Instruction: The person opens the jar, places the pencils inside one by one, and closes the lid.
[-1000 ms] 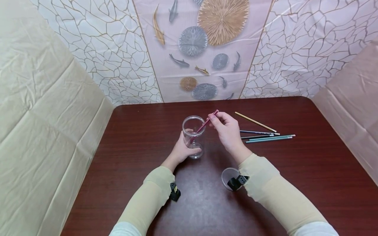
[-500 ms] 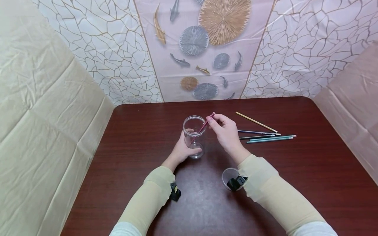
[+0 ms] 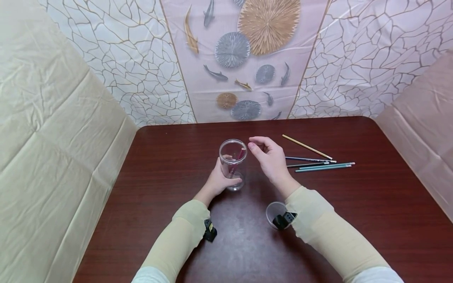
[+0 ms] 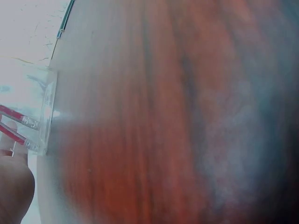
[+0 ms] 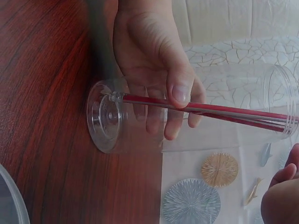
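Near the middle of the wood-grained, red-brown table (image 3: 166, 169), the head view shows a clear jar (image 3: 239, 169) with a thick round rim, the left hand (image 3: 217, 181) wrapped around it from seven o'clock. Red pencils (image 3: 242, 153) lean inside. Just off the rim at three o'clock, the right hand (image 3: 270, 159) has its fingers loosely bent, holding nothing. Beyond it lie loose pencils (image 3: 323, 168), slim and straight; at five o'clock sits a clear round piece (image 3: 271, 212).

From the left wrist, the jar's base shows at nine o'clock, two red ends inside.

From the right wrist, the left hand's thumb presses the smooth see-through wall, fingers behind.
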A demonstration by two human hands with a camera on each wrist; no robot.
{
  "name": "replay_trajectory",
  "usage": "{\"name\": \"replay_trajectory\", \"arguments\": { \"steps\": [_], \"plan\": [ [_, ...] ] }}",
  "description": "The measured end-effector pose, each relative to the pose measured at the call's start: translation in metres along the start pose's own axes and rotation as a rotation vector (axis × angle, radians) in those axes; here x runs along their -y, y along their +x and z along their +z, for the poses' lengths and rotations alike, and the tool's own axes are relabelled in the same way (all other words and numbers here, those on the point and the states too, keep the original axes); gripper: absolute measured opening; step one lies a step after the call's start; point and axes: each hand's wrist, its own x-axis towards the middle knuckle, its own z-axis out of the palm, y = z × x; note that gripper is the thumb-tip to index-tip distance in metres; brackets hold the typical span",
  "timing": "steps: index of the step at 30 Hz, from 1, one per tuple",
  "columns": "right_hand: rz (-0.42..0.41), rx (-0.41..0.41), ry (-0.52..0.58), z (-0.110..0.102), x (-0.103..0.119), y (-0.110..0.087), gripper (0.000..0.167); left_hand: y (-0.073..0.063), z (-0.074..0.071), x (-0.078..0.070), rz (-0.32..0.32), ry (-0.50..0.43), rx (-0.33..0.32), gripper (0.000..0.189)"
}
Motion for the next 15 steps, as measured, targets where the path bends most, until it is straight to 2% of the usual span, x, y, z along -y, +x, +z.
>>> {"name": "replay_trajectory", "arguments": {
  "steps": [11, 15],
  "plan": [
    [-0.008, -0.025, 0.020, -0.0055, -0.0028, -0.0039, 0.025, -0.0013, 0.0003, -0.0024, -0.012, 0.015, 0.002, 0.081],
    [-0.008, -0.027, 0.016, -0.0073, -0.0038, -0.0044, 0.024, -0.0005, 0.0002, -0.0002, -0.011, -0.010, 0.006, 0.082]
  ]
}}
